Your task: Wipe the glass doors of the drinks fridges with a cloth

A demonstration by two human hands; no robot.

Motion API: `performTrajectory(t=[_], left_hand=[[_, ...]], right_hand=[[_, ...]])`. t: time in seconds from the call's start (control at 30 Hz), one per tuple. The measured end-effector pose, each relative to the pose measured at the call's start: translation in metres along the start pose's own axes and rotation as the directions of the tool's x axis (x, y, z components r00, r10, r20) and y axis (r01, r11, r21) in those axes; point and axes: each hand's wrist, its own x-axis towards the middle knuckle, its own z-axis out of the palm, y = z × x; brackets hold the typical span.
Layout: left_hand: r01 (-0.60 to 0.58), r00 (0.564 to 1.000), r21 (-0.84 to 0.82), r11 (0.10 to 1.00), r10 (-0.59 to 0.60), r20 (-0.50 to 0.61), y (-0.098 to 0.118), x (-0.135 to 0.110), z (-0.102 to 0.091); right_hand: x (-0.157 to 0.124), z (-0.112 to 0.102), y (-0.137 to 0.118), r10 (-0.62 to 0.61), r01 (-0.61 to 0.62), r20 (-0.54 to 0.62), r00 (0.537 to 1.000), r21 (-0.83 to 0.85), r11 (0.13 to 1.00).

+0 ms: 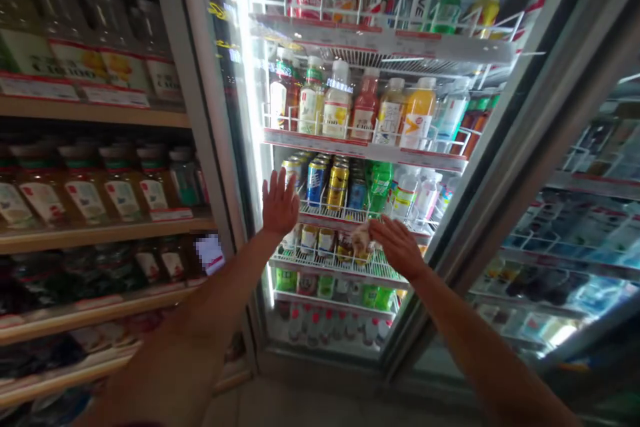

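Note:
An open drinks cooler stands in front of me, with wire shelves (350, 217) full of bottles and cans. My left hand (280, 203) is raised with fingers spread, palm toward the left end of the can shelf, next to the blue and gold cans (327, 183). It holds nothing. My right hand (395, 245) reaches into the shelf below, its fingers closed on a crumpled pale cloth (361, 238) held against the shelf front near small jars (317, 239).
Upper cooler shelves hold juice and tea bottles (365, 107). The glass cooler door (550, 213) stands open on the right. Wooden shelves (100, 230) with bottled drinks line the left. Green and clear bottles fill the lowest cooler shelves (330, 310).

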Motion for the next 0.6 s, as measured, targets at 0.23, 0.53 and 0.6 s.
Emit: performTrajectory(t=[0.23, 0.53, 0.6], left_hand=[[0.098, 0.995, -0.021, 0.995, -0.099, -0.020, 0.003, -0.007, 0.022], [0.093, 0.995, -0.010, 0.996, -0.093, -0.019, 0.002, -0.007, 0.021], [0.090, 0.996, -0.012, 0.996, -0.091, -0.015, 0.002, -0.007, 0.022]], right_hand=[[0.009, -0.041, 0.055, 0.136, -0.202, -0.299, 0.944, -0.203, 0.958], [-0.078, 0.005, -0.024, -0.065, 0.073, 0.170, 0.983, -0.039, 0.997], [-0.064, -0.007, -0.004, 0.003, 0.003, 0.070, 0.998, -0.085, 0.996]])
